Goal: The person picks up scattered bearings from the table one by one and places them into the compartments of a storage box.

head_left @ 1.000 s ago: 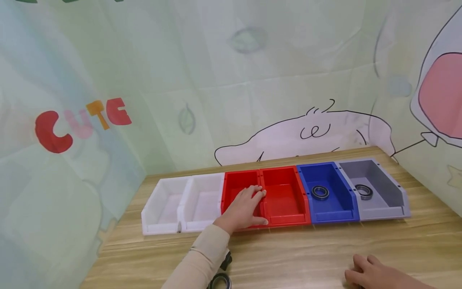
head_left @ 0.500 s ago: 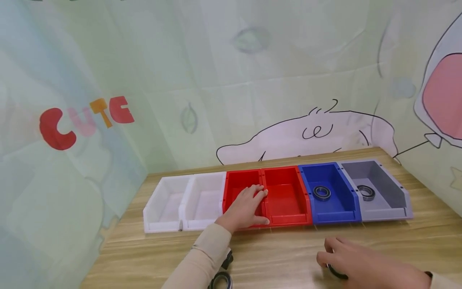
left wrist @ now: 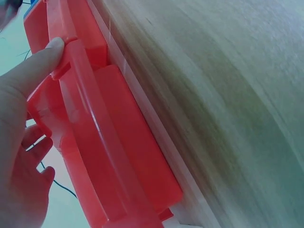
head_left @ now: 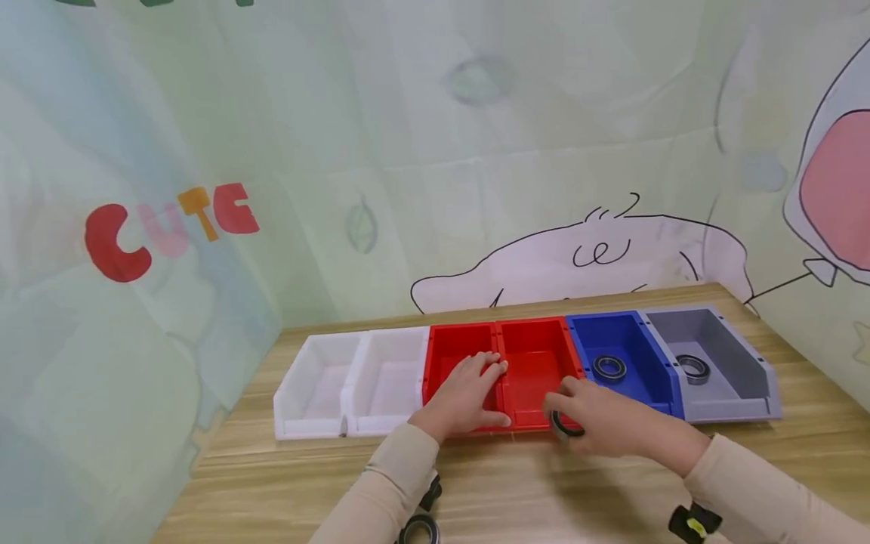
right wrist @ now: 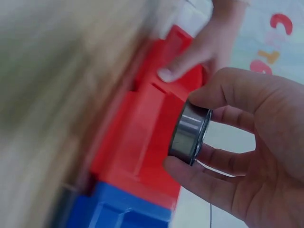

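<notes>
At the front lip of the right red bin (head_left: 535, 374), near its corner on the blue bin's side, the held bearing (right wrist: 186, 135) lay inside the grip of the right hand (head_left: 605, 419), at the fingertip end and so to the left of the palm, with the bin's open hollow just beyond it; whether it had cleared the lip could not be told. The right hand was much the nearer, its grip clamped on the ring, thumb on one edge of the band and a finger on the other. Being a short ring, it had no true long axis; its broadest line ran from thumb to finger, and it sat tilted, band bared to the right wrist view and one flat face turned partly toward the palm. The left hand (head_left: 462, 393) held nothing, its fingers apart over the left red bin (head_left: 451, 351) and the divider, its thumb resting at the front where the two red bins met. To the right, one bearing lay in the blue bin (head_left: 632, 391) and another in the grey bin (head_left: 727, 355), both well within their walls
</notes>
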{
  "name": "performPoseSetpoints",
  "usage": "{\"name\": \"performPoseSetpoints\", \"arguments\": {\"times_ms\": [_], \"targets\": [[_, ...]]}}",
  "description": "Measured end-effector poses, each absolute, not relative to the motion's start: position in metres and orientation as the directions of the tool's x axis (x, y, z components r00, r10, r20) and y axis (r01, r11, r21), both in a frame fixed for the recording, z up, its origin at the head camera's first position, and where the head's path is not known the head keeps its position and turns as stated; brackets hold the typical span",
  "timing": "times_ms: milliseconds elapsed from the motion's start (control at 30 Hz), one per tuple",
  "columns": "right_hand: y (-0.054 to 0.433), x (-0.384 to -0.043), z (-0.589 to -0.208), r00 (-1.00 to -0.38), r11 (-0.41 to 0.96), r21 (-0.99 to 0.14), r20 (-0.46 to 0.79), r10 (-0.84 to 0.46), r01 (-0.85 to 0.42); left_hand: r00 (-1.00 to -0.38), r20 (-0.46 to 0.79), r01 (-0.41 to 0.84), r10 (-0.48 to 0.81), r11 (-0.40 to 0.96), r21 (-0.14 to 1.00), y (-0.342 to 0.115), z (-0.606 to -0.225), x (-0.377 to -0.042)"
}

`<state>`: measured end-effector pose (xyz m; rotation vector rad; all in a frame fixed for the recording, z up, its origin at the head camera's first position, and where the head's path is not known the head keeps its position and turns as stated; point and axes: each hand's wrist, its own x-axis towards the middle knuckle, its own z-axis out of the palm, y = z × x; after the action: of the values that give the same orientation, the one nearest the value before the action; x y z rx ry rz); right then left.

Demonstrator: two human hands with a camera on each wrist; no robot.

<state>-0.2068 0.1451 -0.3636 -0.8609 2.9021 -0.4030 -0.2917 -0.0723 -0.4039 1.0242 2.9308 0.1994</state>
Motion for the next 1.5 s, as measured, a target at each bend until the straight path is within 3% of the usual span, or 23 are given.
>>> {"name": "performPoseSetpoints", "arguments": {"times_ms": [233,700,933,1167,1267,1500], "targets": [[0.129,-0.241,-0.356,-0.886,0.861,-0.243,-0.016,-0.464,-0.446,-0.782,0.021,0.621,0.623,0.775,0.117,-0.070,-0.400,-0.293],[0.107,-0.294,-0.383,-0.952,0.947,-0.249,-0.177,-0.252,-0.204,-0.786,0.012,0.615,0.618,0.780,0.118,-0.070,-0.402,-0.289],[0.099,-0.303,-0.392,-0.956,0.953,-0.241,-0.180,-0.232,-0.186,-0.787,0.016,0.615,0.616,0.783,0.095,-0.070,-0.403,-0.289],[0.091,-0.305,-0.410,-0.961,0.968,-0.137,-0.157,-0.229,-0.209,-0.779,0.003,0.624,0.626,0.776,0.096,-0.072,-0.404,-0.287],[0.089,-0.304,-0.414,-0.965,0.971,-0.144,-0.151,-0.214,-0.193,-0.779,0.001,0.625,0.627,0.776,0.086,-0.073,-0.404,-0.285],[0.096,-0.298,-0.415,-0.966,0.960,-0.164,-0.089,-0.243,-0.226,-0.766,0.044,0.636,0.642,0.766,-0.093,-0.069,-0.399,-0.277]]}}
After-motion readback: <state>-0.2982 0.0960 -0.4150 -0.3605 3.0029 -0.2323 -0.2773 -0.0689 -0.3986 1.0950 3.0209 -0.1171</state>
